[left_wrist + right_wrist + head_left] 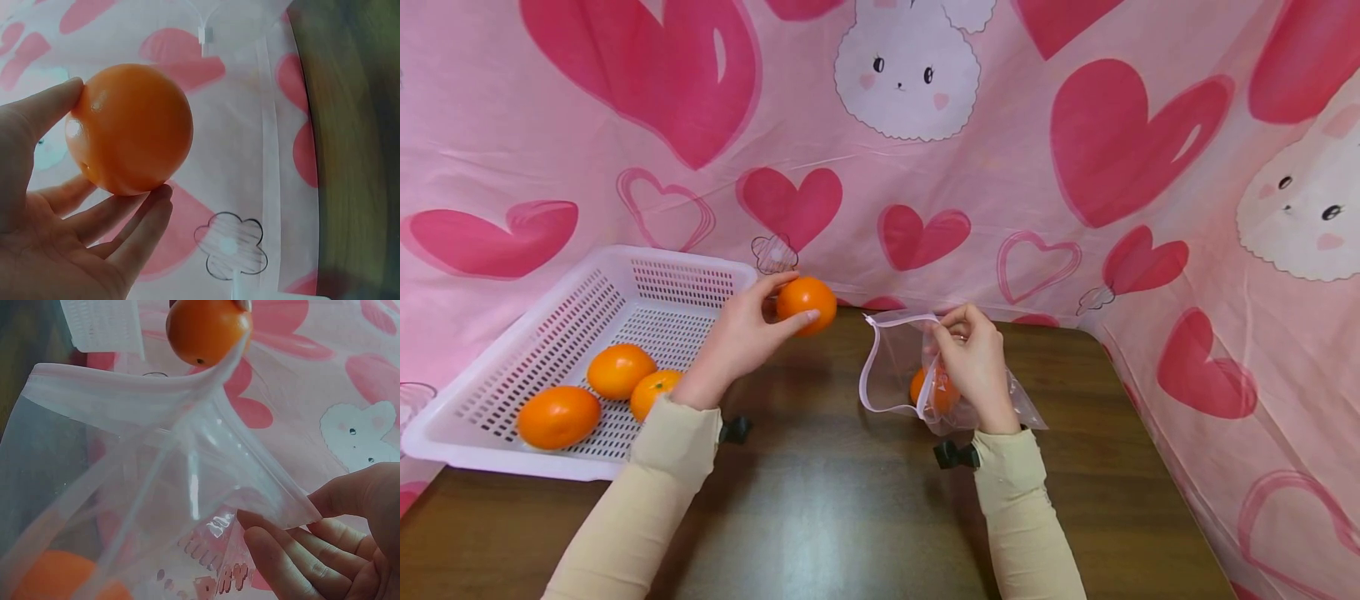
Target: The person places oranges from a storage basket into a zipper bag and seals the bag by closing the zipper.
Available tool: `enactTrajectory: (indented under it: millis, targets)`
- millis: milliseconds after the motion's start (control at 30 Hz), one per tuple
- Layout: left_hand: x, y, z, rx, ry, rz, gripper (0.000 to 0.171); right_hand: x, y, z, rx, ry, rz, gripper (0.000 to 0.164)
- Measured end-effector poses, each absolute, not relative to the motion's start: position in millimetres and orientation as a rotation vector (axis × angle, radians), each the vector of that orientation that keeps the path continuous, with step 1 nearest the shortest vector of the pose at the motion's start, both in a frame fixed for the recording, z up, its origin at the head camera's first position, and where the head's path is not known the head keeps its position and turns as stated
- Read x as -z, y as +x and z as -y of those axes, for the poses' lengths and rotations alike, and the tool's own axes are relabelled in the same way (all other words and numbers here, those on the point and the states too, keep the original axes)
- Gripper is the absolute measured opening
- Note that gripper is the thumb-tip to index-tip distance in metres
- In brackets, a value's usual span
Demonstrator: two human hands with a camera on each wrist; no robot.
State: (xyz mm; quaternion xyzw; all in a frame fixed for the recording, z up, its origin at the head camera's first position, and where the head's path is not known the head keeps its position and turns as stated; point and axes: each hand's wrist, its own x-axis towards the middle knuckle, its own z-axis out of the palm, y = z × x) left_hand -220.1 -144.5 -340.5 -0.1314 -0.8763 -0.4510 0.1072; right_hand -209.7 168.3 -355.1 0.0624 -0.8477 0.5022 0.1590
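My left hand (747, 332) holds an orange (807, 305) above the table, between the basket and a clear zip bag. In the left wrist view the thumb and fingers grip that orange (131, 129) from its sides. My right hand (976, 360) pinches the rim of the zip bag (887, 362), whose mouth gapes toward the left. Another orange (937, 390) lies inside the bag, seen through the plastic. The right wrist view shows the thumb and fingers (275, 565) on the bag's edge, with printed letters on the plastic.
A white plastic basket (580, 292) with slotted walls stands on the left, holding several oranges (559, 417). The brown wooden table (827, 508) extends under both arms. Pink cloth (970, 167) with hearts and rabbits hangs behind and to the right.
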Motion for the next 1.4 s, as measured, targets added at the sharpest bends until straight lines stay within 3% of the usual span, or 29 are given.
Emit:
enactTrajectory:
  millis: [1400]
  targets:
    - [371,-187,58,1.342,-0.768,2.656,0.065,354,-209,-168,-1.467,0.203,2.407,0.011]
